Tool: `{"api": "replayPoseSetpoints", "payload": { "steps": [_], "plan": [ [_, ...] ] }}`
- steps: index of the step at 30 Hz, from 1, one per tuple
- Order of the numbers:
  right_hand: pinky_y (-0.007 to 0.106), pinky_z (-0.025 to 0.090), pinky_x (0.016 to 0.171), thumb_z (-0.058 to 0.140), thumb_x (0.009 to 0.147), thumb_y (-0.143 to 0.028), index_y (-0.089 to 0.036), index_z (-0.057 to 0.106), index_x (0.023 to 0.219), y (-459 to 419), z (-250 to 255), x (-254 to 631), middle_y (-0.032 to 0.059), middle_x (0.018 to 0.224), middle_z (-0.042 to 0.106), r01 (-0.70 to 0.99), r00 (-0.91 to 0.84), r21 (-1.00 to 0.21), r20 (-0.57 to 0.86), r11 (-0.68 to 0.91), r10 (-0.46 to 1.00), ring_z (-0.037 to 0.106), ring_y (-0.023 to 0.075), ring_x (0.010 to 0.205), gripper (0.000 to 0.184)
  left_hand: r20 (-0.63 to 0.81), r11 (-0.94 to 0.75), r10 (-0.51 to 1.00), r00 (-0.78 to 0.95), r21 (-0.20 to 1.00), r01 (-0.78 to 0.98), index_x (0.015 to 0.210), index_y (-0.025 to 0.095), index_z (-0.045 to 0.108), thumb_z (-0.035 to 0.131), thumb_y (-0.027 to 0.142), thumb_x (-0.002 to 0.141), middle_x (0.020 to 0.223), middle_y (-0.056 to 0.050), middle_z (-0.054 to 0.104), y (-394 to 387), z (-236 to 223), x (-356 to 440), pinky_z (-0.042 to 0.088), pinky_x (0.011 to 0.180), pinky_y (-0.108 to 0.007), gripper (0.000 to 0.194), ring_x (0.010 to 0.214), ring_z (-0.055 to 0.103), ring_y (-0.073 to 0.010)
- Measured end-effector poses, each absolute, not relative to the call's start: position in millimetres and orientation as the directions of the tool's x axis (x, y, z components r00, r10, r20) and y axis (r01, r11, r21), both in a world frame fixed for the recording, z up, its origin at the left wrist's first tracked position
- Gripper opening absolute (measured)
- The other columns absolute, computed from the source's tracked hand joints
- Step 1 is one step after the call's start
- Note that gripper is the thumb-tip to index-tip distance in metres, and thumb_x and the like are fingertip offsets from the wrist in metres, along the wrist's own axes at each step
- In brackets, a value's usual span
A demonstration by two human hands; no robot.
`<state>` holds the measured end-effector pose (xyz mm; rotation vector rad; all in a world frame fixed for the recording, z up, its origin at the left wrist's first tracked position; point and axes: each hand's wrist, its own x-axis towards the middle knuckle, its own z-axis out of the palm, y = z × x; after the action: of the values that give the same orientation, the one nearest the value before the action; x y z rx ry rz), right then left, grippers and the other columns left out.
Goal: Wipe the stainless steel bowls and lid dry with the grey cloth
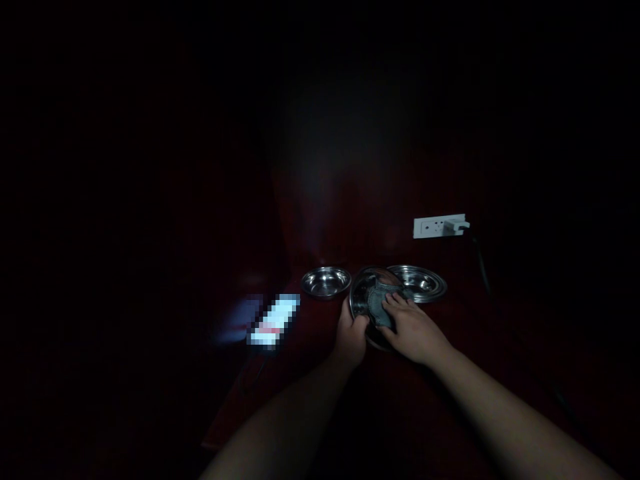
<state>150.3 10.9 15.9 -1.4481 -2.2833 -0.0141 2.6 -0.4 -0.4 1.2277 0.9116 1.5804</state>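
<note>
A shiny steel bowl [361, 285] is tilted up in my left hand [351, 339], with the thumb over its near rim and the fingers behind it. Against the inside of the bowl lies a grey cloth [381, 303]. My right hand [411, 327] presses on this cloth, its fingers over the cloth's right side. To the left of the held bowl sits a second, smaller-looking steel bowl [327, 283]. Partly hidden behind the held bowl and my right hand is a wide-rimmed steel dish [431, 285].
A lit phone-like screen [274, 322], blurred into blocks, is on the left with a thin cable by it. A white wall socket [431, 227] holds a plug [455, 227] whose dark cord hangs down at right. The dark red tabletop [320, 373] fades into darkness.
</note>
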Motion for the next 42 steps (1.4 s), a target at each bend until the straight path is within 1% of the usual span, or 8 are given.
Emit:
{"api": "replayPoseSetpoints", "payload": {
  "steps": [3, 7, 14, 20, 26, 32, 34, 42],
  "plan": [
    [0.049, 0.026, 0.113, 0.049, 0.084, -0.040, -0.003, 0.060, 0.123, 10, 15, 151, 0.0207, 0.137, 0.048, 0.855, -0.380, -0.206, 0.375, 0.476, 0.846, 0.038, 0.0320, 0.134, 0.055, 0.329, -0.348, 0.936, -0.125, 0.918, -0.192, 0.123, 0.017, 0.051, 0.048, 0.013, 0.071, 0.117, -0.007, 0.062, -2, 3, 2, 0.043, 0.092, -0.032, 0.052, 0.105, 0.057, -0.0207],
    [0.049, 0.029, 0.112, 0.048, 0.086, -0.041, -0.011, 0.068, 0.110, 11, 14, 151, 0.0162, 0.132, 0.056, 0.833, -0.409, -0.203, 0.399, 0.514, 0.821, 0.043, 0.0295, 0.131, 0.044, 0.343, -0.370, 0.924, -0.169, 0.914, -0.169, 0.128, 0.019, 0.048, 0.047, 0.014, 0.073, 0.119, -0.006, 0.062, -4, 6, 1, 0.042, 0.094, -0.033, 0.055, 0.108, 0.057, -0.0211],
    [0.051, 0.027, 0.113, 0.051, 0.085, -0.036, -0.018, 0.071, 0.100, 10, 14, 151, 0.0118, 0.128, 0.060, 0.751, -0.447, -0.303, 0.420, 0.586, 0.790, 0.047, 0.0279, 0.128, 0.031, 0.377, -0.413, 0.894, -0.241, 0.902, -0.125, 0.130, 0.018, 0.046, 0.046, 0.014, 0.073, 0.121, -0.007, 0.061, -1, 7, 0, 0.041, 0.097, -0.034, 0.058, 0.110, 0.056, -0.0217],
    [0.051, 0.027, 0.114, 0.052, 0.083, -0.035, -0.018, 0.068, 0.106, 6, 15, 150, 0.0102, 0.127, 0.060, 0.683, -0.509, -0.347, 0.406, 0.643, 0.759, 0.050, 0.0272, 0.125, 0.033, 0.430, -0.465, 0.850, -0.303, 0.884, -0.047, 0.130, 0.017, 0.047, 0.043, 0.013, 0.074, 0.120, -0.008, 0.060, 0, 6, -1, 0.037, 0.102, -0.035, 0.057, 0.115, 0.052, -0.0229],
    [0.047, 0.028, 0.114, 0.049, 0.084, -0.030, -0.023, 0.068, 0.109, 2, 18, 147, 0.0043, 0.122, 0.064, 0.593, -0.540, -0.432, 0.414, 0.680, 0.733, 0.055, 0.0247, 0.121, 0.032, 0.399, -0.442, 0.845, -0.357, 0.896, -0.045, 0.129, 0.019, 0.048, 0.043, 0.015, 0.077, 0.119, -0.005, 0.061, -1, 7, -2, 0.040, 0.098, -0.031, 0.053, 0.110, 0.055, -0.0208],
    [0.043, 0.044, 0.101, 0.044, 0.087, -0.028, -0.023, 0.062, 0.120, -1, 17, 145, 0.0048, 0.120, 0.065, 0.481, -0.586, -0.561, 0.366, 0.674, 0.722, 0.058, 0.0242, 0.116, 0.038, 0.344, -0.395, 0.864, -0.368, 0.916, -0.071, 0.126, 0.019, 0.051, 0.044, 0.021, 0.081, 0.117, -0.006, 0.063, 2, 3, -2, 0.040, 0.097, -0.032, 0.045, 0.107, 0.057, -0.0217],
    [0.041, 0.046, 0.098, 0.043, 0.088, -0.028, -0.022, 0.060, 0.123, -1, 16, 144, 0.0057, 0.122, 0.064, 0.425, -0.600, -0.611, 0.362, 0.668, 0.713, 0.060, 0.0231, 0.112, 0.039, 0.335, -0.388, 0.871, -0.359, 0.918, -0.082, 0.126, 0.020, 0.051, 0.045, 0.024, 0.083, 0.118, -0.006, 0.063, 3, 1, -2, 0.040, 0.097, -0.033, 0.043, 0.108, 0.057, -0.0221],
    [0.048, 0.039, 0.106, 0.043, 0.090, -0.033, -0.020, 0.056, 0.129, 1, 6, 146, 0.0095, 0.132, 0.057, 0.251, -0.573, -0.756, 0.388, 0.605, 0.722, 0.053, 0.0252, 0.123, 0.043, 0.388, -0.419, 0.899, -0.204, 0.897, -0.139, 0.126, 0.020, 0.049, 0.047, 0.040, 0.088, 0.120, -0.008, 0.062, -5, 1, 4, 0.041, 0.097, -0.035, 0.043, 0.110, 0.057, -0.0224]
  ]
}}
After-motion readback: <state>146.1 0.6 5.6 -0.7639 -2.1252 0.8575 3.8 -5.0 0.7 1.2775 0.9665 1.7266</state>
